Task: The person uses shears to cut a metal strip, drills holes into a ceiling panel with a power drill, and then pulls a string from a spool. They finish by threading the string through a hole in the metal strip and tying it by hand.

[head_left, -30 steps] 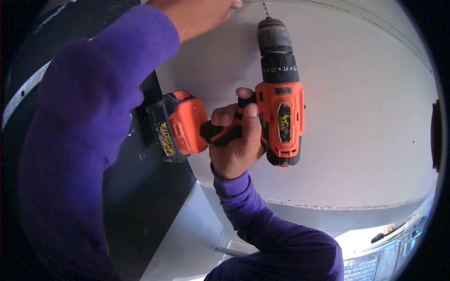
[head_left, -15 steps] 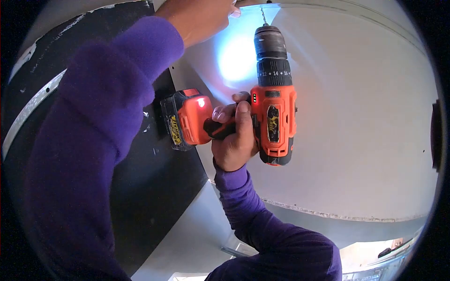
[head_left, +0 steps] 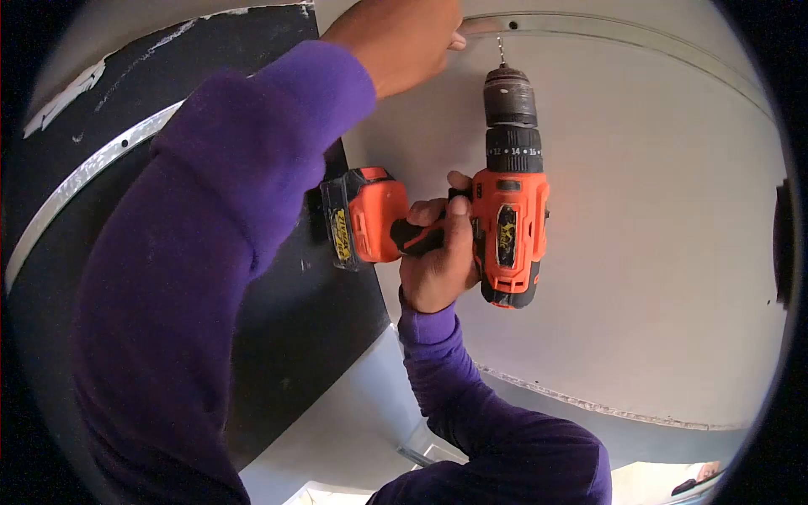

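An orange and black cordless drill (head_left: 509, 227) is held in my right hand (head_left: 438, 269), with the fingers wrapped round its handle. Its bit (head_left: 502, 52) points up, with the tip just below a pale metal strip (head_left: 589, 27) that has a dark hole in it. At the top, my left hand (head_left: 400, 42) is closed at the strip's left end; most of its fingers are hidden, and one fingertip shows beside the strip. The battery (head_left: 341, 223) of the drill faces left.
Behind the drill is a pale panel (head_left: 648, 227) with a rough lower edge. A dark panel (head_left: 311, 337) lies to the left, crossed by another metal strip (head_left: 71, 187) with a hole. My purple sleeves cover part of the left side and bottom.
The drill and both hands have shifted right and slightly down in view. The bright light on the panel and the red glow on the drill are gone. More of the upper strip shows.
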